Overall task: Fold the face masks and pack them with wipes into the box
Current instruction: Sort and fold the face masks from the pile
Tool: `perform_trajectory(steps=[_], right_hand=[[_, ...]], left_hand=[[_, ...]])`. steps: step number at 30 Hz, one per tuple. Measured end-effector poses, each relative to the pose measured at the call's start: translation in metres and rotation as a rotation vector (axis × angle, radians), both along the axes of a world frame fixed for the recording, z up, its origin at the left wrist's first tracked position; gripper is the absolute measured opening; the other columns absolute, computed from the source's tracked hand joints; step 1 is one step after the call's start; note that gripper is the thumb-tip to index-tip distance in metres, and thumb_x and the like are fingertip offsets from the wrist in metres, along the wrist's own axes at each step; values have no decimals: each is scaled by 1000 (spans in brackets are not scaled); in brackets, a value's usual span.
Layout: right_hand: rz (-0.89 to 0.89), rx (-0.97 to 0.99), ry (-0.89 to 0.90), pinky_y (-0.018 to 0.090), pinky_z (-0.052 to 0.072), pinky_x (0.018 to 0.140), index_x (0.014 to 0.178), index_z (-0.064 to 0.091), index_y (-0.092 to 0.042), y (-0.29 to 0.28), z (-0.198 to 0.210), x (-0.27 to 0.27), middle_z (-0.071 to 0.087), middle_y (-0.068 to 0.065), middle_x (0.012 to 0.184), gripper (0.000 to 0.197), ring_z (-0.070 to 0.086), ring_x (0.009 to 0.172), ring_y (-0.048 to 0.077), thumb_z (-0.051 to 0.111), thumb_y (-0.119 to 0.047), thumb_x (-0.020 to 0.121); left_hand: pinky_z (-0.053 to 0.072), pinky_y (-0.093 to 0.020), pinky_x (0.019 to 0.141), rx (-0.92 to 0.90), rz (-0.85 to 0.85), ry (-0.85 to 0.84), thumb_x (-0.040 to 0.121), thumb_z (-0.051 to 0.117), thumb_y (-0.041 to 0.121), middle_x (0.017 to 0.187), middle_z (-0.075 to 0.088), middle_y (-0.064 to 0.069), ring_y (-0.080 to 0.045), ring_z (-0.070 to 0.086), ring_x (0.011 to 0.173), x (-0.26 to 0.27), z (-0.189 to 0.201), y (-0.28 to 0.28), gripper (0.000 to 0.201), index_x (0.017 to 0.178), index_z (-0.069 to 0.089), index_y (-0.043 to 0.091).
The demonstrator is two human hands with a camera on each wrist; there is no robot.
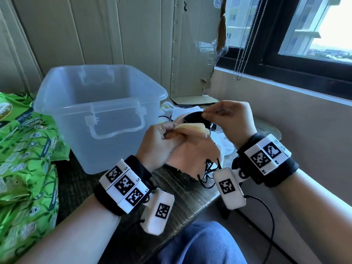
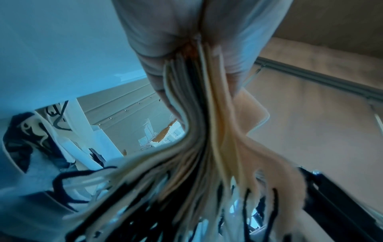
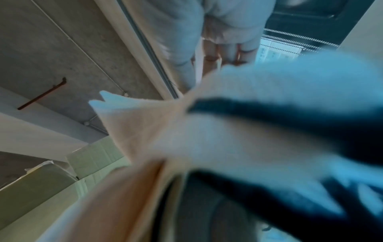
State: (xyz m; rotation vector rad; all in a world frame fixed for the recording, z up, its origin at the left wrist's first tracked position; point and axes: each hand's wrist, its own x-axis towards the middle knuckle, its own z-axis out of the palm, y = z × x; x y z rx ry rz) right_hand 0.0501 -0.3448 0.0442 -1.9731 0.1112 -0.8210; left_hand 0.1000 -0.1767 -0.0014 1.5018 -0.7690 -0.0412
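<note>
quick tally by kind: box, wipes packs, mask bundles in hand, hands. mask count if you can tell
Clear plastic box with handle: 1
Green wipes packs: at least 2; overlapping, exact count unclear
Bundle of folded masks, beige, cream and black: 1, held by left hand and right hand; mask count untellable
Hands: 2
Total: at least 6
</note>
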Motion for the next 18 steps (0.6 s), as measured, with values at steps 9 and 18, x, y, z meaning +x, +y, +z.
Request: perform_trajectory(steps=[9, 18], right_hand=[[-177, 55, 55, 53, 52, 74, 68, 48, -22, -29, -5, 12, 60, 10, 78, 26, 62, 74, 35, 58, -6, 85], [-403, 45, -150, 41, 54, 72, 76, 49, -28, -47, 12, -8, 57, -8, 65, 22, 56, 63, 13, 67, -15, 80]], left_hand=[[39, -10, 58, 53, 44, 14, 83, 66, 6, 55, 59, 20, 7, 49, 56, 3, -1, 3, 22, 70, 67, 24], [46, -19, 87, 37, 66, -51, 82, 60, -10, 98, 66, 8, -6, 63, 89, 1, -1, 2, 45, 105, 54, 28]])
